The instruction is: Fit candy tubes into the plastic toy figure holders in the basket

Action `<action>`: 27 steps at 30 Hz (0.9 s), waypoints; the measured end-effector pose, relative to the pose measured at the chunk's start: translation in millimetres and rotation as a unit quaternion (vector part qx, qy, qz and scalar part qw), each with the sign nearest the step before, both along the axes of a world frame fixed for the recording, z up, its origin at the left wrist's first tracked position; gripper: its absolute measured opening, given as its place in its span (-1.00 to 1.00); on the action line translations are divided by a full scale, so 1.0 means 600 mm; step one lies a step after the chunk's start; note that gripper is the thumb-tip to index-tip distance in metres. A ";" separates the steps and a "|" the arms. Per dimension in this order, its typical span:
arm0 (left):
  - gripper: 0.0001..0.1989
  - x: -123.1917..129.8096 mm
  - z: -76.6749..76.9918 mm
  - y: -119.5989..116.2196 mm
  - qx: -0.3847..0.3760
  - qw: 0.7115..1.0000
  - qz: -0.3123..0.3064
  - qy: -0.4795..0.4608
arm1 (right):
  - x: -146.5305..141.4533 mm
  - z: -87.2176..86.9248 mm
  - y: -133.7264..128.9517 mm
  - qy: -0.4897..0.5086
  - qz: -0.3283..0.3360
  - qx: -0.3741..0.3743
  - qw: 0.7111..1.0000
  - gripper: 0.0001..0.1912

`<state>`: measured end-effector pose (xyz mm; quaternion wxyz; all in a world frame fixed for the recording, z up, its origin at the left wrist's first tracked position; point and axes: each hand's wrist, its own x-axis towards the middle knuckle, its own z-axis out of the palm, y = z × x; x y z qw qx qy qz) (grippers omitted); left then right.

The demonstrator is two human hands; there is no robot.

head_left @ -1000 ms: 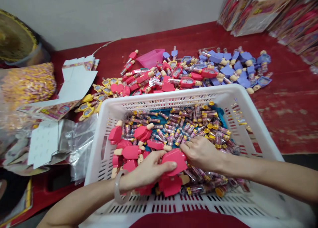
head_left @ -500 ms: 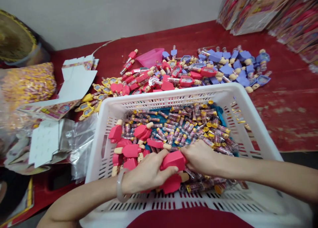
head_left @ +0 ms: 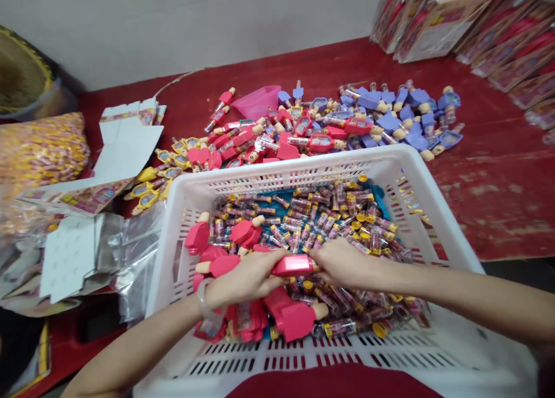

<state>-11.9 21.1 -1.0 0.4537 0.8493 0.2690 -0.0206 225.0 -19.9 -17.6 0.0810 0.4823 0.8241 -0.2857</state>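
Observation:
My left hand (head_left: 245, 279), a pale bangle on its wrist, grips a red plastic toy case (head_left: 295, 264) over the white basket. My right hand (head_left: 342, 263) has its fingers closed at the case's right end; whatever they pinch there is hidden. Under and around my left hand lie more red toy cases (head_left: 299, 321), with beige bear-like heads on some. Small clear tubes with yellow caps (head_left: 323, 221) fill the middle and right of the basket. A teal cloth or bag (head_left: 381, 197) shows beneath them.
The white slatted basket (head_left: 286, 175) stands against the red table (head_left: 489, 184). Behind it lie red, purple (head_left: 416, 135) and yellow toy cases, and a pink scoop-like piece (head_left: 259, 102). Cards (head_left: 125, 149) and a bag of small yellow pieces (head_left: 47, 146) are left; wrapped packs (head_left: 442, 25) stand right.
Both hands have moved slightly up and away from my body with the red toy case. The case has turned, and a shiny face shows. More red cases are visible below my left hand.

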 end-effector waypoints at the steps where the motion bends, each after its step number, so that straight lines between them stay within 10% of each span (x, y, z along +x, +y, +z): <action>1: -0.62 -0.001 -0.007 -0.004 0.091 0.996 -0.024 -0.004 | 0.000 -0.002 -0.001 0.028 -0.022 -0.085 0.996 -0.86; 4: -0.59 -0.002 -0.021 -0.011 0.293 0.951 -0.093 -0.013 | 0.003 -0.004 0.007 0.147 -0.054 -0.313 0.937 -0.82; 6: -0.61 0.001 -0.018 -0.001 0.332 0.940 -0.081 -0.021 | 0.011 0.003 0.026 0.183 -0.068 -0.337 0.921 -0.78; 9: -0.61 0.008 0.010 0.038 0.241 0.969 0.035 -0.036 | 0.036 0.025 0.063 0.181 -0.157 -0.136 0.961 -0.55; 12: -0.65 0.007 0.051 0.094 0.055 0.974 0.205 -0.083 | 0.065 0.043 0.090 0.211 -0.268 0.109 0.934 -0.37; 17: -0.44 -0.012 0.068 0.143 -0.106 0.932 0.288 -0.195 | 0.067 0.019 0.082 0.062 -0.161 0.084 0.981 -0.71; 20: -0.50 -0.013 0.023 0.107 0.044 0.971 0.215 -0.097 | 0.040 -0.010 0.061 -0.062 -0.004 -0.002 0.998 -0.76; 24: -0.71 0.005 -0.061 0.034 0.202 0.975 -0.030 0.087 | 0.016 -0.037 0.035 -0.115 0.060 -0.059 0.990 -0.76; 27: -0.82 0.016 -0.089 0.017 0.211 0.971 -0.030 0.104 | 0.010 -0.051 0.019 -0.121 0.074 -0.075 0.987 -0.57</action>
